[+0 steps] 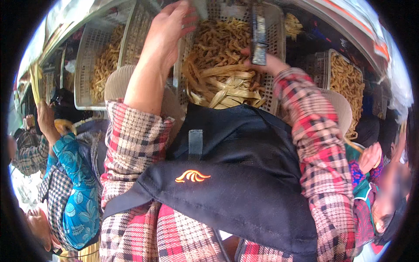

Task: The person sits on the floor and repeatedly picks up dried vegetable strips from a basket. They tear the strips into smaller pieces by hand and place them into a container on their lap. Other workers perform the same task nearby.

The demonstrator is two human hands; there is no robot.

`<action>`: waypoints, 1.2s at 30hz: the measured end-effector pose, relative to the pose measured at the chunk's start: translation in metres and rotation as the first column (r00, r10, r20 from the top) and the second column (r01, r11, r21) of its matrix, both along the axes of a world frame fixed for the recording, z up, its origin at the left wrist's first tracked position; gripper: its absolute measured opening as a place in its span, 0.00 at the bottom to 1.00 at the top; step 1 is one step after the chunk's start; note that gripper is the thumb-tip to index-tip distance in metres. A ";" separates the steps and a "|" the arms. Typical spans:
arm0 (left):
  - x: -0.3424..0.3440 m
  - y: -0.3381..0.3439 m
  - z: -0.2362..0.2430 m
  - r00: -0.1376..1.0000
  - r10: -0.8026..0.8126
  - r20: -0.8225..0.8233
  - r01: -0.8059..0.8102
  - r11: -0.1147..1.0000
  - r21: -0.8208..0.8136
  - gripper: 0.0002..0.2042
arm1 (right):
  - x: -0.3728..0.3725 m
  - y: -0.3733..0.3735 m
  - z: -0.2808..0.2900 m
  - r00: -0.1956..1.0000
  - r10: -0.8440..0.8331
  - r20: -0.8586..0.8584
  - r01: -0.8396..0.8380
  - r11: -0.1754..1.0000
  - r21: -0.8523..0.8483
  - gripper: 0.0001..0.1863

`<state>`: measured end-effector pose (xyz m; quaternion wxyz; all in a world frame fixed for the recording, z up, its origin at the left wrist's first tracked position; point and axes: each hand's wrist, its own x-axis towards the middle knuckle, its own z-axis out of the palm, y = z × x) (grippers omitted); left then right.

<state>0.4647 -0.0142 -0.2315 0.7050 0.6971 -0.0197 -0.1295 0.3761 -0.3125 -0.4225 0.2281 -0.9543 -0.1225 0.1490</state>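
My left hand (172,19) is raised over the left rim of a pale plastic basket (277,26), its fingers stretched to the right and nothing visible in them. The basket holds many brown, twisted strips (220,41). At its near end lies a loose bundle of flat, straw-yellow strips (229,87). My right hand (268,64) is at the basket's right side, with a fingertip and thumb towards the brown strips. A dark, shiny upright bar (258,32) crosses in front of that hand and hides most of its fingers, so their grip does not show.
More pale baskets with brown strips stand at the left (80,65) and right (330,65). A person in a blue patterned sleeve (80,192) sits close on my left, holding up pale strips (35,83). Another person's hand (370,157) is at my right. A curved metal edge (349,28) runs along the far side.
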 end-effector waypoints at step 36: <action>-0.100 0.020 0.060 0.804 -0.358 -0.474 -0.356 0.349 -0.867 0.10 | -0.231 0.120 0.354 0.949 -0.196 -0.245 0.252 0.008 0.968 0.31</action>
